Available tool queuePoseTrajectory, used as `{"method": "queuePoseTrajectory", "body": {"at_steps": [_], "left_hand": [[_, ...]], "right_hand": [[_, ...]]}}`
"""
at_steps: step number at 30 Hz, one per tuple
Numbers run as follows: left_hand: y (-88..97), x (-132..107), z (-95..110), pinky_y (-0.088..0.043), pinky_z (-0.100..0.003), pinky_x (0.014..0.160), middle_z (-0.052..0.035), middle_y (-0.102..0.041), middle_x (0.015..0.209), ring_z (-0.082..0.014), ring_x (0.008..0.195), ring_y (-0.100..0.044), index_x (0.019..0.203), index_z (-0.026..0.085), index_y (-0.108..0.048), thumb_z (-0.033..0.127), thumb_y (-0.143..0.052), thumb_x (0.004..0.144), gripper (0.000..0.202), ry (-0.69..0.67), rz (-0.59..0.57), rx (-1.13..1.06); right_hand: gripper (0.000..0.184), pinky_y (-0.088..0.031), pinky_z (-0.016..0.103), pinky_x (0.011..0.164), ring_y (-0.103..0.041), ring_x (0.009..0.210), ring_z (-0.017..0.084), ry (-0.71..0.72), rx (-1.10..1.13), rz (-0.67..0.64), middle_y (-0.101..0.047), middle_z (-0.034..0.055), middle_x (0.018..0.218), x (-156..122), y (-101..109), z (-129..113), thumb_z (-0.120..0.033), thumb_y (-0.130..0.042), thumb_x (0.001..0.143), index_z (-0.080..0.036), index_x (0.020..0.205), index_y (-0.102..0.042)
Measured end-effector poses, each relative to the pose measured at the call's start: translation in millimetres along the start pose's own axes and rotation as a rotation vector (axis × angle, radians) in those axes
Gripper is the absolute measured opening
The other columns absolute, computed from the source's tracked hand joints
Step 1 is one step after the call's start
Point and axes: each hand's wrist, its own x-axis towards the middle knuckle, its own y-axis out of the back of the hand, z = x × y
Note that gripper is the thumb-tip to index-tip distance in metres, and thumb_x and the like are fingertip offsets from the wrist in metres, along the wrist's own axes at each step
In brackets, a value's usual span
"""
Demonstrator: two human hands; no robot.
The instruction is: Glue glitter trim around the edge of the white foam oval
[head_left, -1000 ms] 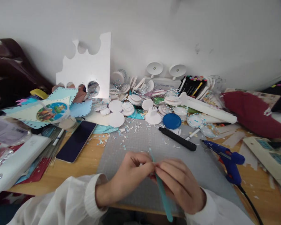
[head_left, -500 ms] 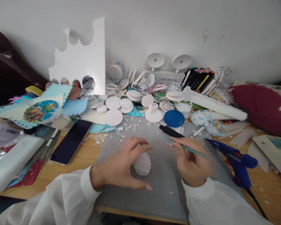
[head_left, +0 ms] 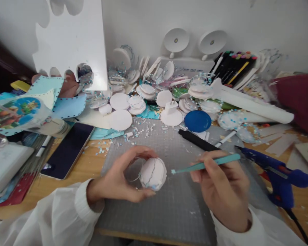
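A small white round piece (head_left: 154,172) with a thin dark line across its face and a pale blue bit at its lower edge sits between the fingers and thumb of my left hand (head_left: 120,174). A thin loop of wire or thread shows inside that grip. My right hand (head_left: 223,191) pinches teal tweezers (head_left: 205,164), their tip pointing left towards the round piece. At the tip is a tiny pale blue star (head_left: 173,172), a short gap away from the piece. Both hands are above a grey cutting mat (head_left: 179,212).
White discs (head_left: 120,119), decorated pieces and a blue lid (head_left: 197,120) crowd the back. A black pen (head_left: 197,139) lies behind the right hand. A blue glue gun (head_left: 274,171) with its cord is at right, a phone (head_left: 68,150) at left. Loose blue and white bits litter the mat.
My left fingers have closed round the white piece, now tilted with its line showing. The right hand has lowered and turned the tweezers, bringing a star at their tip near the piece. The view has shifted.
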Motion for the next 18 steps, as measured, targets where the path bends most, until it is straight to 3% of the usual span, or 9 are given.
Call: {"method": "queuePoseTrajectory", "body": {"at_steps": [7, 18], "left_hand": [[-4.1, -1, 1, -0.044, -0.04, 0.099, -0.0122, -0.058, 0.122, -0.0277, 0.111, -0.057, 0.134, 0.025, -0.036, 0.017, -0.079, 0.059, 0.087, -0.006, 0.011, 0.073], [-4.0, -2, 2, -0.044, -0.036, 0.092, -0.0094, -0.057, 0.121, -0.0256, 0.109, -0.056, 0.135, 0.026, -0.033, 0.018, -0.079, 0.057, 0.091, -0.034, 0.04, 0.176]], "right_hand": [[0.007, -0.049, 0.023, 0.042, -0.056, 0.047, 0.01, -0.066, -0.058, -0.125, -0.062, -0.0003, 0.068, -10, 0, -1, -0.023, -0.06, 0.088, -0.02, 0.082, -0.061], [0.004, -0.046, 0.021, 0.042, -0.057, 0.048, 0.009, -0.063, -0.126, -0.115, -0.06, -0.0021, 0.07, -15, 3, 4, -0.019, -0.06, 0.088, -0.02, 0.084, -0.061]]}}
